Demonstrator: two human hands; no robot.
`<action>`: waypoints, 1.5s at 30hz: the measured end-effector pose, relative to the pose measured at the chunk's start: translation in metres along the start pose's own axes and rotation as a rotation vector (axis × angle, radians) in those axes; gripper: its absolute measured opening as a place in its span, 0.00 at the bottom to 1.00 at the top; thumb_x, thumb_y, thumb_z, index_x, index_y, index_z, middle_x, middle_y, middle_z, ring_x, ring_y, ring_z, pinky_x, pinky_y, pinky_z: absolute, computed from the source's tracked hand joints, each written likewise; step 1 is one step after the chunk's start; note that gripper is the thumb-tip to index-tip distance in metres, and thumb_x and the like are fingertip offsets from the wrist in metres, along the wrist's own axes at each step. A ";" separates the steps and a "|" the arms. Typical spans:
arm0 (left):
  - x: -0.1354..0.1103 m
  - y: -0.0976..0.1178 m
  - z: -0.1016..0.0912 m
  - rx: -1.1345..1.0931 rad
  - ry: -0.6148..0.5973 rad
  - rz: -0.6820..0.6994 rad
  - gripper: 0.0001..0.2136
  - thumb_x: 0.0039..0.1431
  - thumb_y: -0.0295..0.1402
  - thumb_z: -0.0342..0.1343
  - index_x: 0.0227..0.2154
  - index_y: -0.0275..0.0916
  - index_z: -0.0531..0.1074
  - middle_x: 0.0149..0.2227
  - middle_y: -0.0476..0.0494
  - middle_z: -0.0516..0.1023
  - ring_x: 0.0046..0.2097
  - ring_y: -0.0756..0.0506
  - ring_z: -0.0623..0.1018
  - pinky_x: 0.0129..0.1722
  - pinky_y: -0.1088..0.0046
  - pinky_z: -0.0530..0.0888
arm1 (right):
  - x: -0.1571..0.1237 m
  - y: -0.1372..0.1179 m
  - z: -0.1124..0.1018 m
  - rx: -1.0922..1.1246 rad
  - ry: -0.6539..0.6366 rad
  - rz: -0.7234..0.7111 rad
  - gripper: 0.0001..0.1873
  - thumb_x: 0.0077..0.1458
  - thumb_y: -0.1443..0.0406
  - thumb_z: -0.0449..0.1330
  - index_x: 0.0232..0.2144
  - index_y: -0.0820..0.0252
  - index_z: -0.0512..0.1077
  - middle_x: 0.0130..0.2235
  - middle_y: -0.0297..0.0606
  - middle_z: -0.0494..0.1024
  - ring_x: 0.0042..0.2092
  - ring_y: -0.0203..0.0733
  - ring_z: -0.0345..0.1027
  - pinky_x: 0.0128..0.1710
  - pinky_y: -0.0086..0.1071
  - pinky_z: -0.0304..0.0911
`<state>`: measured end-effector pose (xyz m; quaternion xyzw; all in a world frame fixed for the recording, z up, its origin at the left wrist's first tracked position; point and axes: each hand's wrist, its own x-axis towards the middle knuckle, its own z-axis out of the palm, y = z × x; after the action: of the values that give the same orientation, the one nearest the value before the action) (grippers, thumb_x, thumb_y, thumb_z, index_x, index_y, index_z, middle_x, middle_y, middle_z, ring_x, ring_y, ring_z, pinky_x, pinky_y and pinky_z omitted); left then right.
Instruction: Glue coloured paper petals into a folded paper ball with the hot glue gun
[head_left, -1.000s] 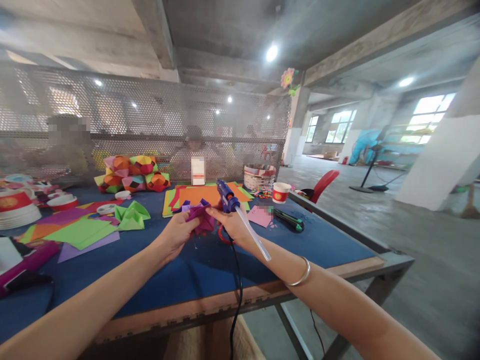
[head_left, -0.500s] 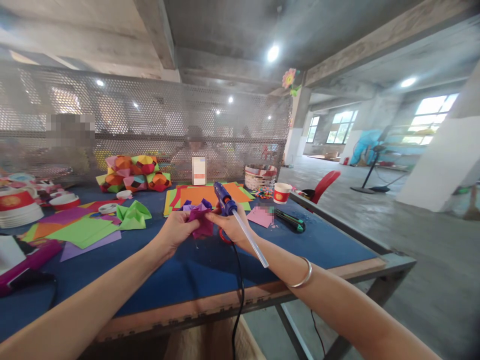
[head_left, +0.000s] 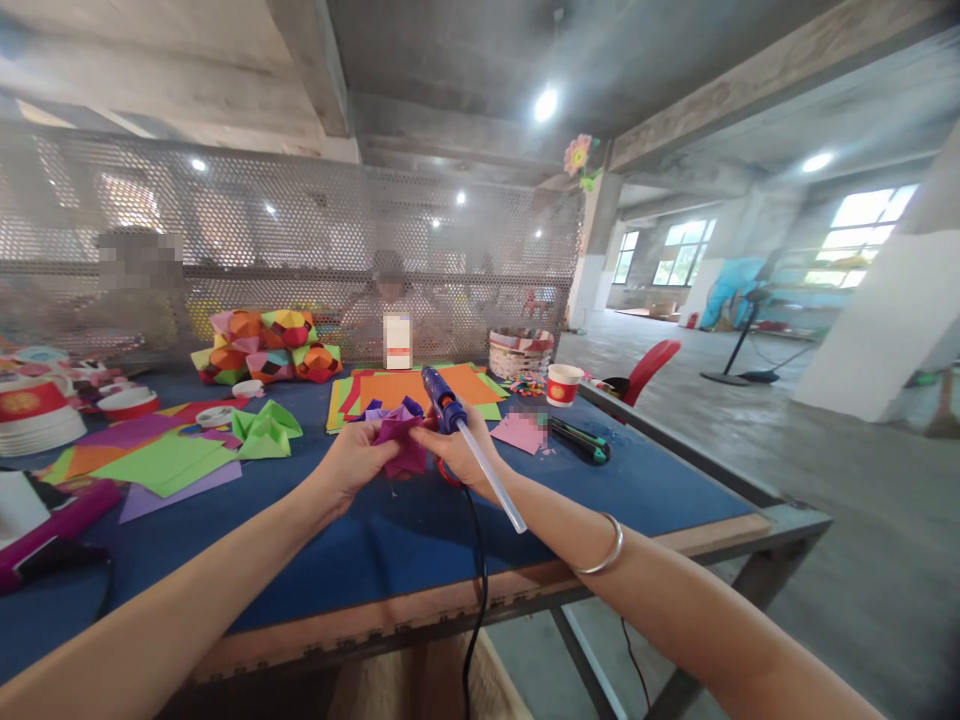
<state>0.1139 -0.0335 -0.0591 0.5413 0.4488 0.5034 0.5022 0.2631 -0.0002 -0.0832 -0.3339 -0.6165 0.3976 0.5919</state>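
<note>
Purple paper point(head_left: 406, 452), between left grip point(head_left: 350, 462), right grip point(head_left: 459, 450)

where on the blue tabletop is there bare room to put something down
Bare blue tabletop shows between the cutter, right forearm and its right edge; another patch, crossed by the black cable, lies between right forearm and left forearm. The left end is crowded with paper sheets and cups.

The left hand point(head_left: 346, 462) partly hides the purple paper point(head_left: 406, 454); the phone screen point(head_left: 398, 336) is unreadable.
</note>
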 end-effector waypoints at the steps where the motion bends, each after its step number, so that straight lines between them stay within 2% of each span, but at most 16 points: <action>1: 0.001 -0.001 0.000 0.009 -0.006 0.032 0.13 0.33 0.30 0.63 0.28 0.34 0.80 0.19 0.47 0.82 0.20 0.48 0.77 0.22 0.75 0.73 | 0.000 0.000 0.000 -0.005 -0.001 0.003 0.17 0.39 0.63 0.72 0.26 0.55 0.66 0.26 0.28 0.72 0.28 0.36 0.67 0.30 0.32 0.67; 4: 0.003 -0.002 -0.001 0.030 -0.020 0.082 0.16 0.34 0.32 0.64 0.32 0.35 0.80 0.20 0.47 0.82 0.21 0.47 0.78 0.22 0.75 0.73 | -0.001 -0.002 -0.001 -0.006 0.008 -0.006 0.17 0.38 0.63 0.73 0.26 0.55 0.67 0.26 0.29 0.72 0.29 0.37 0.68 0.33 0.33 0.68; 10: 0.001 -0.003 -0.002 0.063 -0.034 0.070 0.08 0.37 0.34 0.65 0.22 0.36 0.78 0.19 0.46 0.81 0.20 0.50 0.75 0.22 0.76 0.72 | -0.003 -0.004 0.000 -0.017 0.030 -0.014 0.17 0.38 0.63 0.73 0.27 0.55 0.68 0.26 0.29 0.72 0.30 0.39 0.69 0.37 0.35 0.68; 16: 0.005 -0.011 -0.005 0.088 -0.070 0.099 0.13 0.43 0.32 0.62 0.35 0.35 0.80 0.21 0.48 0.81 0.21 0.45 0.78 0.23 0.72 0.74 | -0.002 0.001 -0.001 -0.041 0.041 -0.033 0.19 0.38 0.59 0.74 0.27 0.55 0.68 0.26 0.29 0.73 0.30 0.38 0.69 0.34 0.35 0.68; 20: 0.008 -0.016 -0.006 0.189 0.004 0.212 0.12 0.44 0.31 0.60 0.35 0.38 0.80 0.25 0.47 0.82 0.27 0.43 0.81 0.29 0.69 0.78 | -0.002 0.002 -0.002 -0.055 0.047 -0.055 0.18 0.39 0.58 0.74 0.27 0.55 0.69 0.26 0.29 0.73 0.30 0.39 0.70 0.34 0.35 0.67; 23: 0.006 -0.015 -0.003 0.242 0.078 0.292 0.10 0.46 0.34 0.61 0.32 0.37 0.80 0.27 0.46 0.82 0.30 0.44 0.81 0.32 0.70 0.77 | -0.002 -0.001 -0.003 -0.067 0.064 -0.073 0.17 0.40 0.60 0.73 0.27 0.55 0.69 0.26 0.29 0.74 0.30 0.40 0.70 0.34 0.35 0.68; 26: 0.000 -0.009 0.002 0.242 0.097 0.320 0.12 0.47 0.38 0.62 0.32 0.36 0.80 0.28 0.45 0.82 0.31 0.44 0.80 0.32 0.71 0.77 | -0.003 -0.004 -0.004 -0.062 0.090 -0.086 0.17 0.41 0.58 0.73 0.28 0.54 0.68 0.26 0.29 0.74 0.30 0.39 0.70 0.34 0.34 0.68; 29: -0.005 -0.004 0.005 0.184 0.077 0.296 0.14 0.46 0.40 0.63 0.34 0.36 0.80 0.29 0.46 0.83 0.32 0.43 0.81 0.33 0.70 0.78 | -0.003 -0.006 -0.005 -0.074 0.112 -0.106 0.18 0.42 0.57 0.73 0.27 0.53 0.67 0.27 0.30 0.75 0.30 0.40 0.70 0.35 0.35 0.68; 35: -0.003 -0.005 0.002 0.156 0.074 0.294 0.13 0.44 0.39 0.66 0.30 0.35 0.81 0.26 0.46 0.82 0.28 0.45 0.79 0.31 0.71 0.76 | -0.003 -0.005 -0.001 -0.048 0.089 -0.128 0.19 0.41 0.55 0.73 0.27 0.53 0.67 0.26 0.31 0.74 0.30 0.40 0.68 0.34 0.36 0.67; 42: -0.001 0.000 -0.001 0.245 0.076 0.181 0.05 0.45 0.31 0.63 0.25 0.36 0.81 0.20 0.48 0.80 0.23 0.46 0.77 0.25 0.73 0.72 | -0.006 -0.008 0.002 0.006 0.058 -0.123 0.24 0.38 0.48 0.74 0.28 0.53 0.69 0.28 0.33 0.76 0.32 0.41 0.71 0.38 0.37 0.71; 45: -0.001 0.000 -0.003 0.283 0.067 0.181 0.06 0.44 0.28 0.62 0.26 0.37 0.83 0.20 0.49 0.80 0.22 0.46 0.76 0.25 0.73 0.71 | -0.005 -0.008 0.002 0.053 0.046 -0.084 0.27 0.34 0.48 0.76 0.29 0.53 0.69 0.27 0.32 0.76 0.31 0.41 0.71 0.38 0.38 0.72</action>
<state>0.1109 -0.0342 -0.0596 0.6277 0.4810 0.4962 0.3583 0.2623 -0.0080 -0.0782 -0.3008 -0.6056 0.3807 0.6308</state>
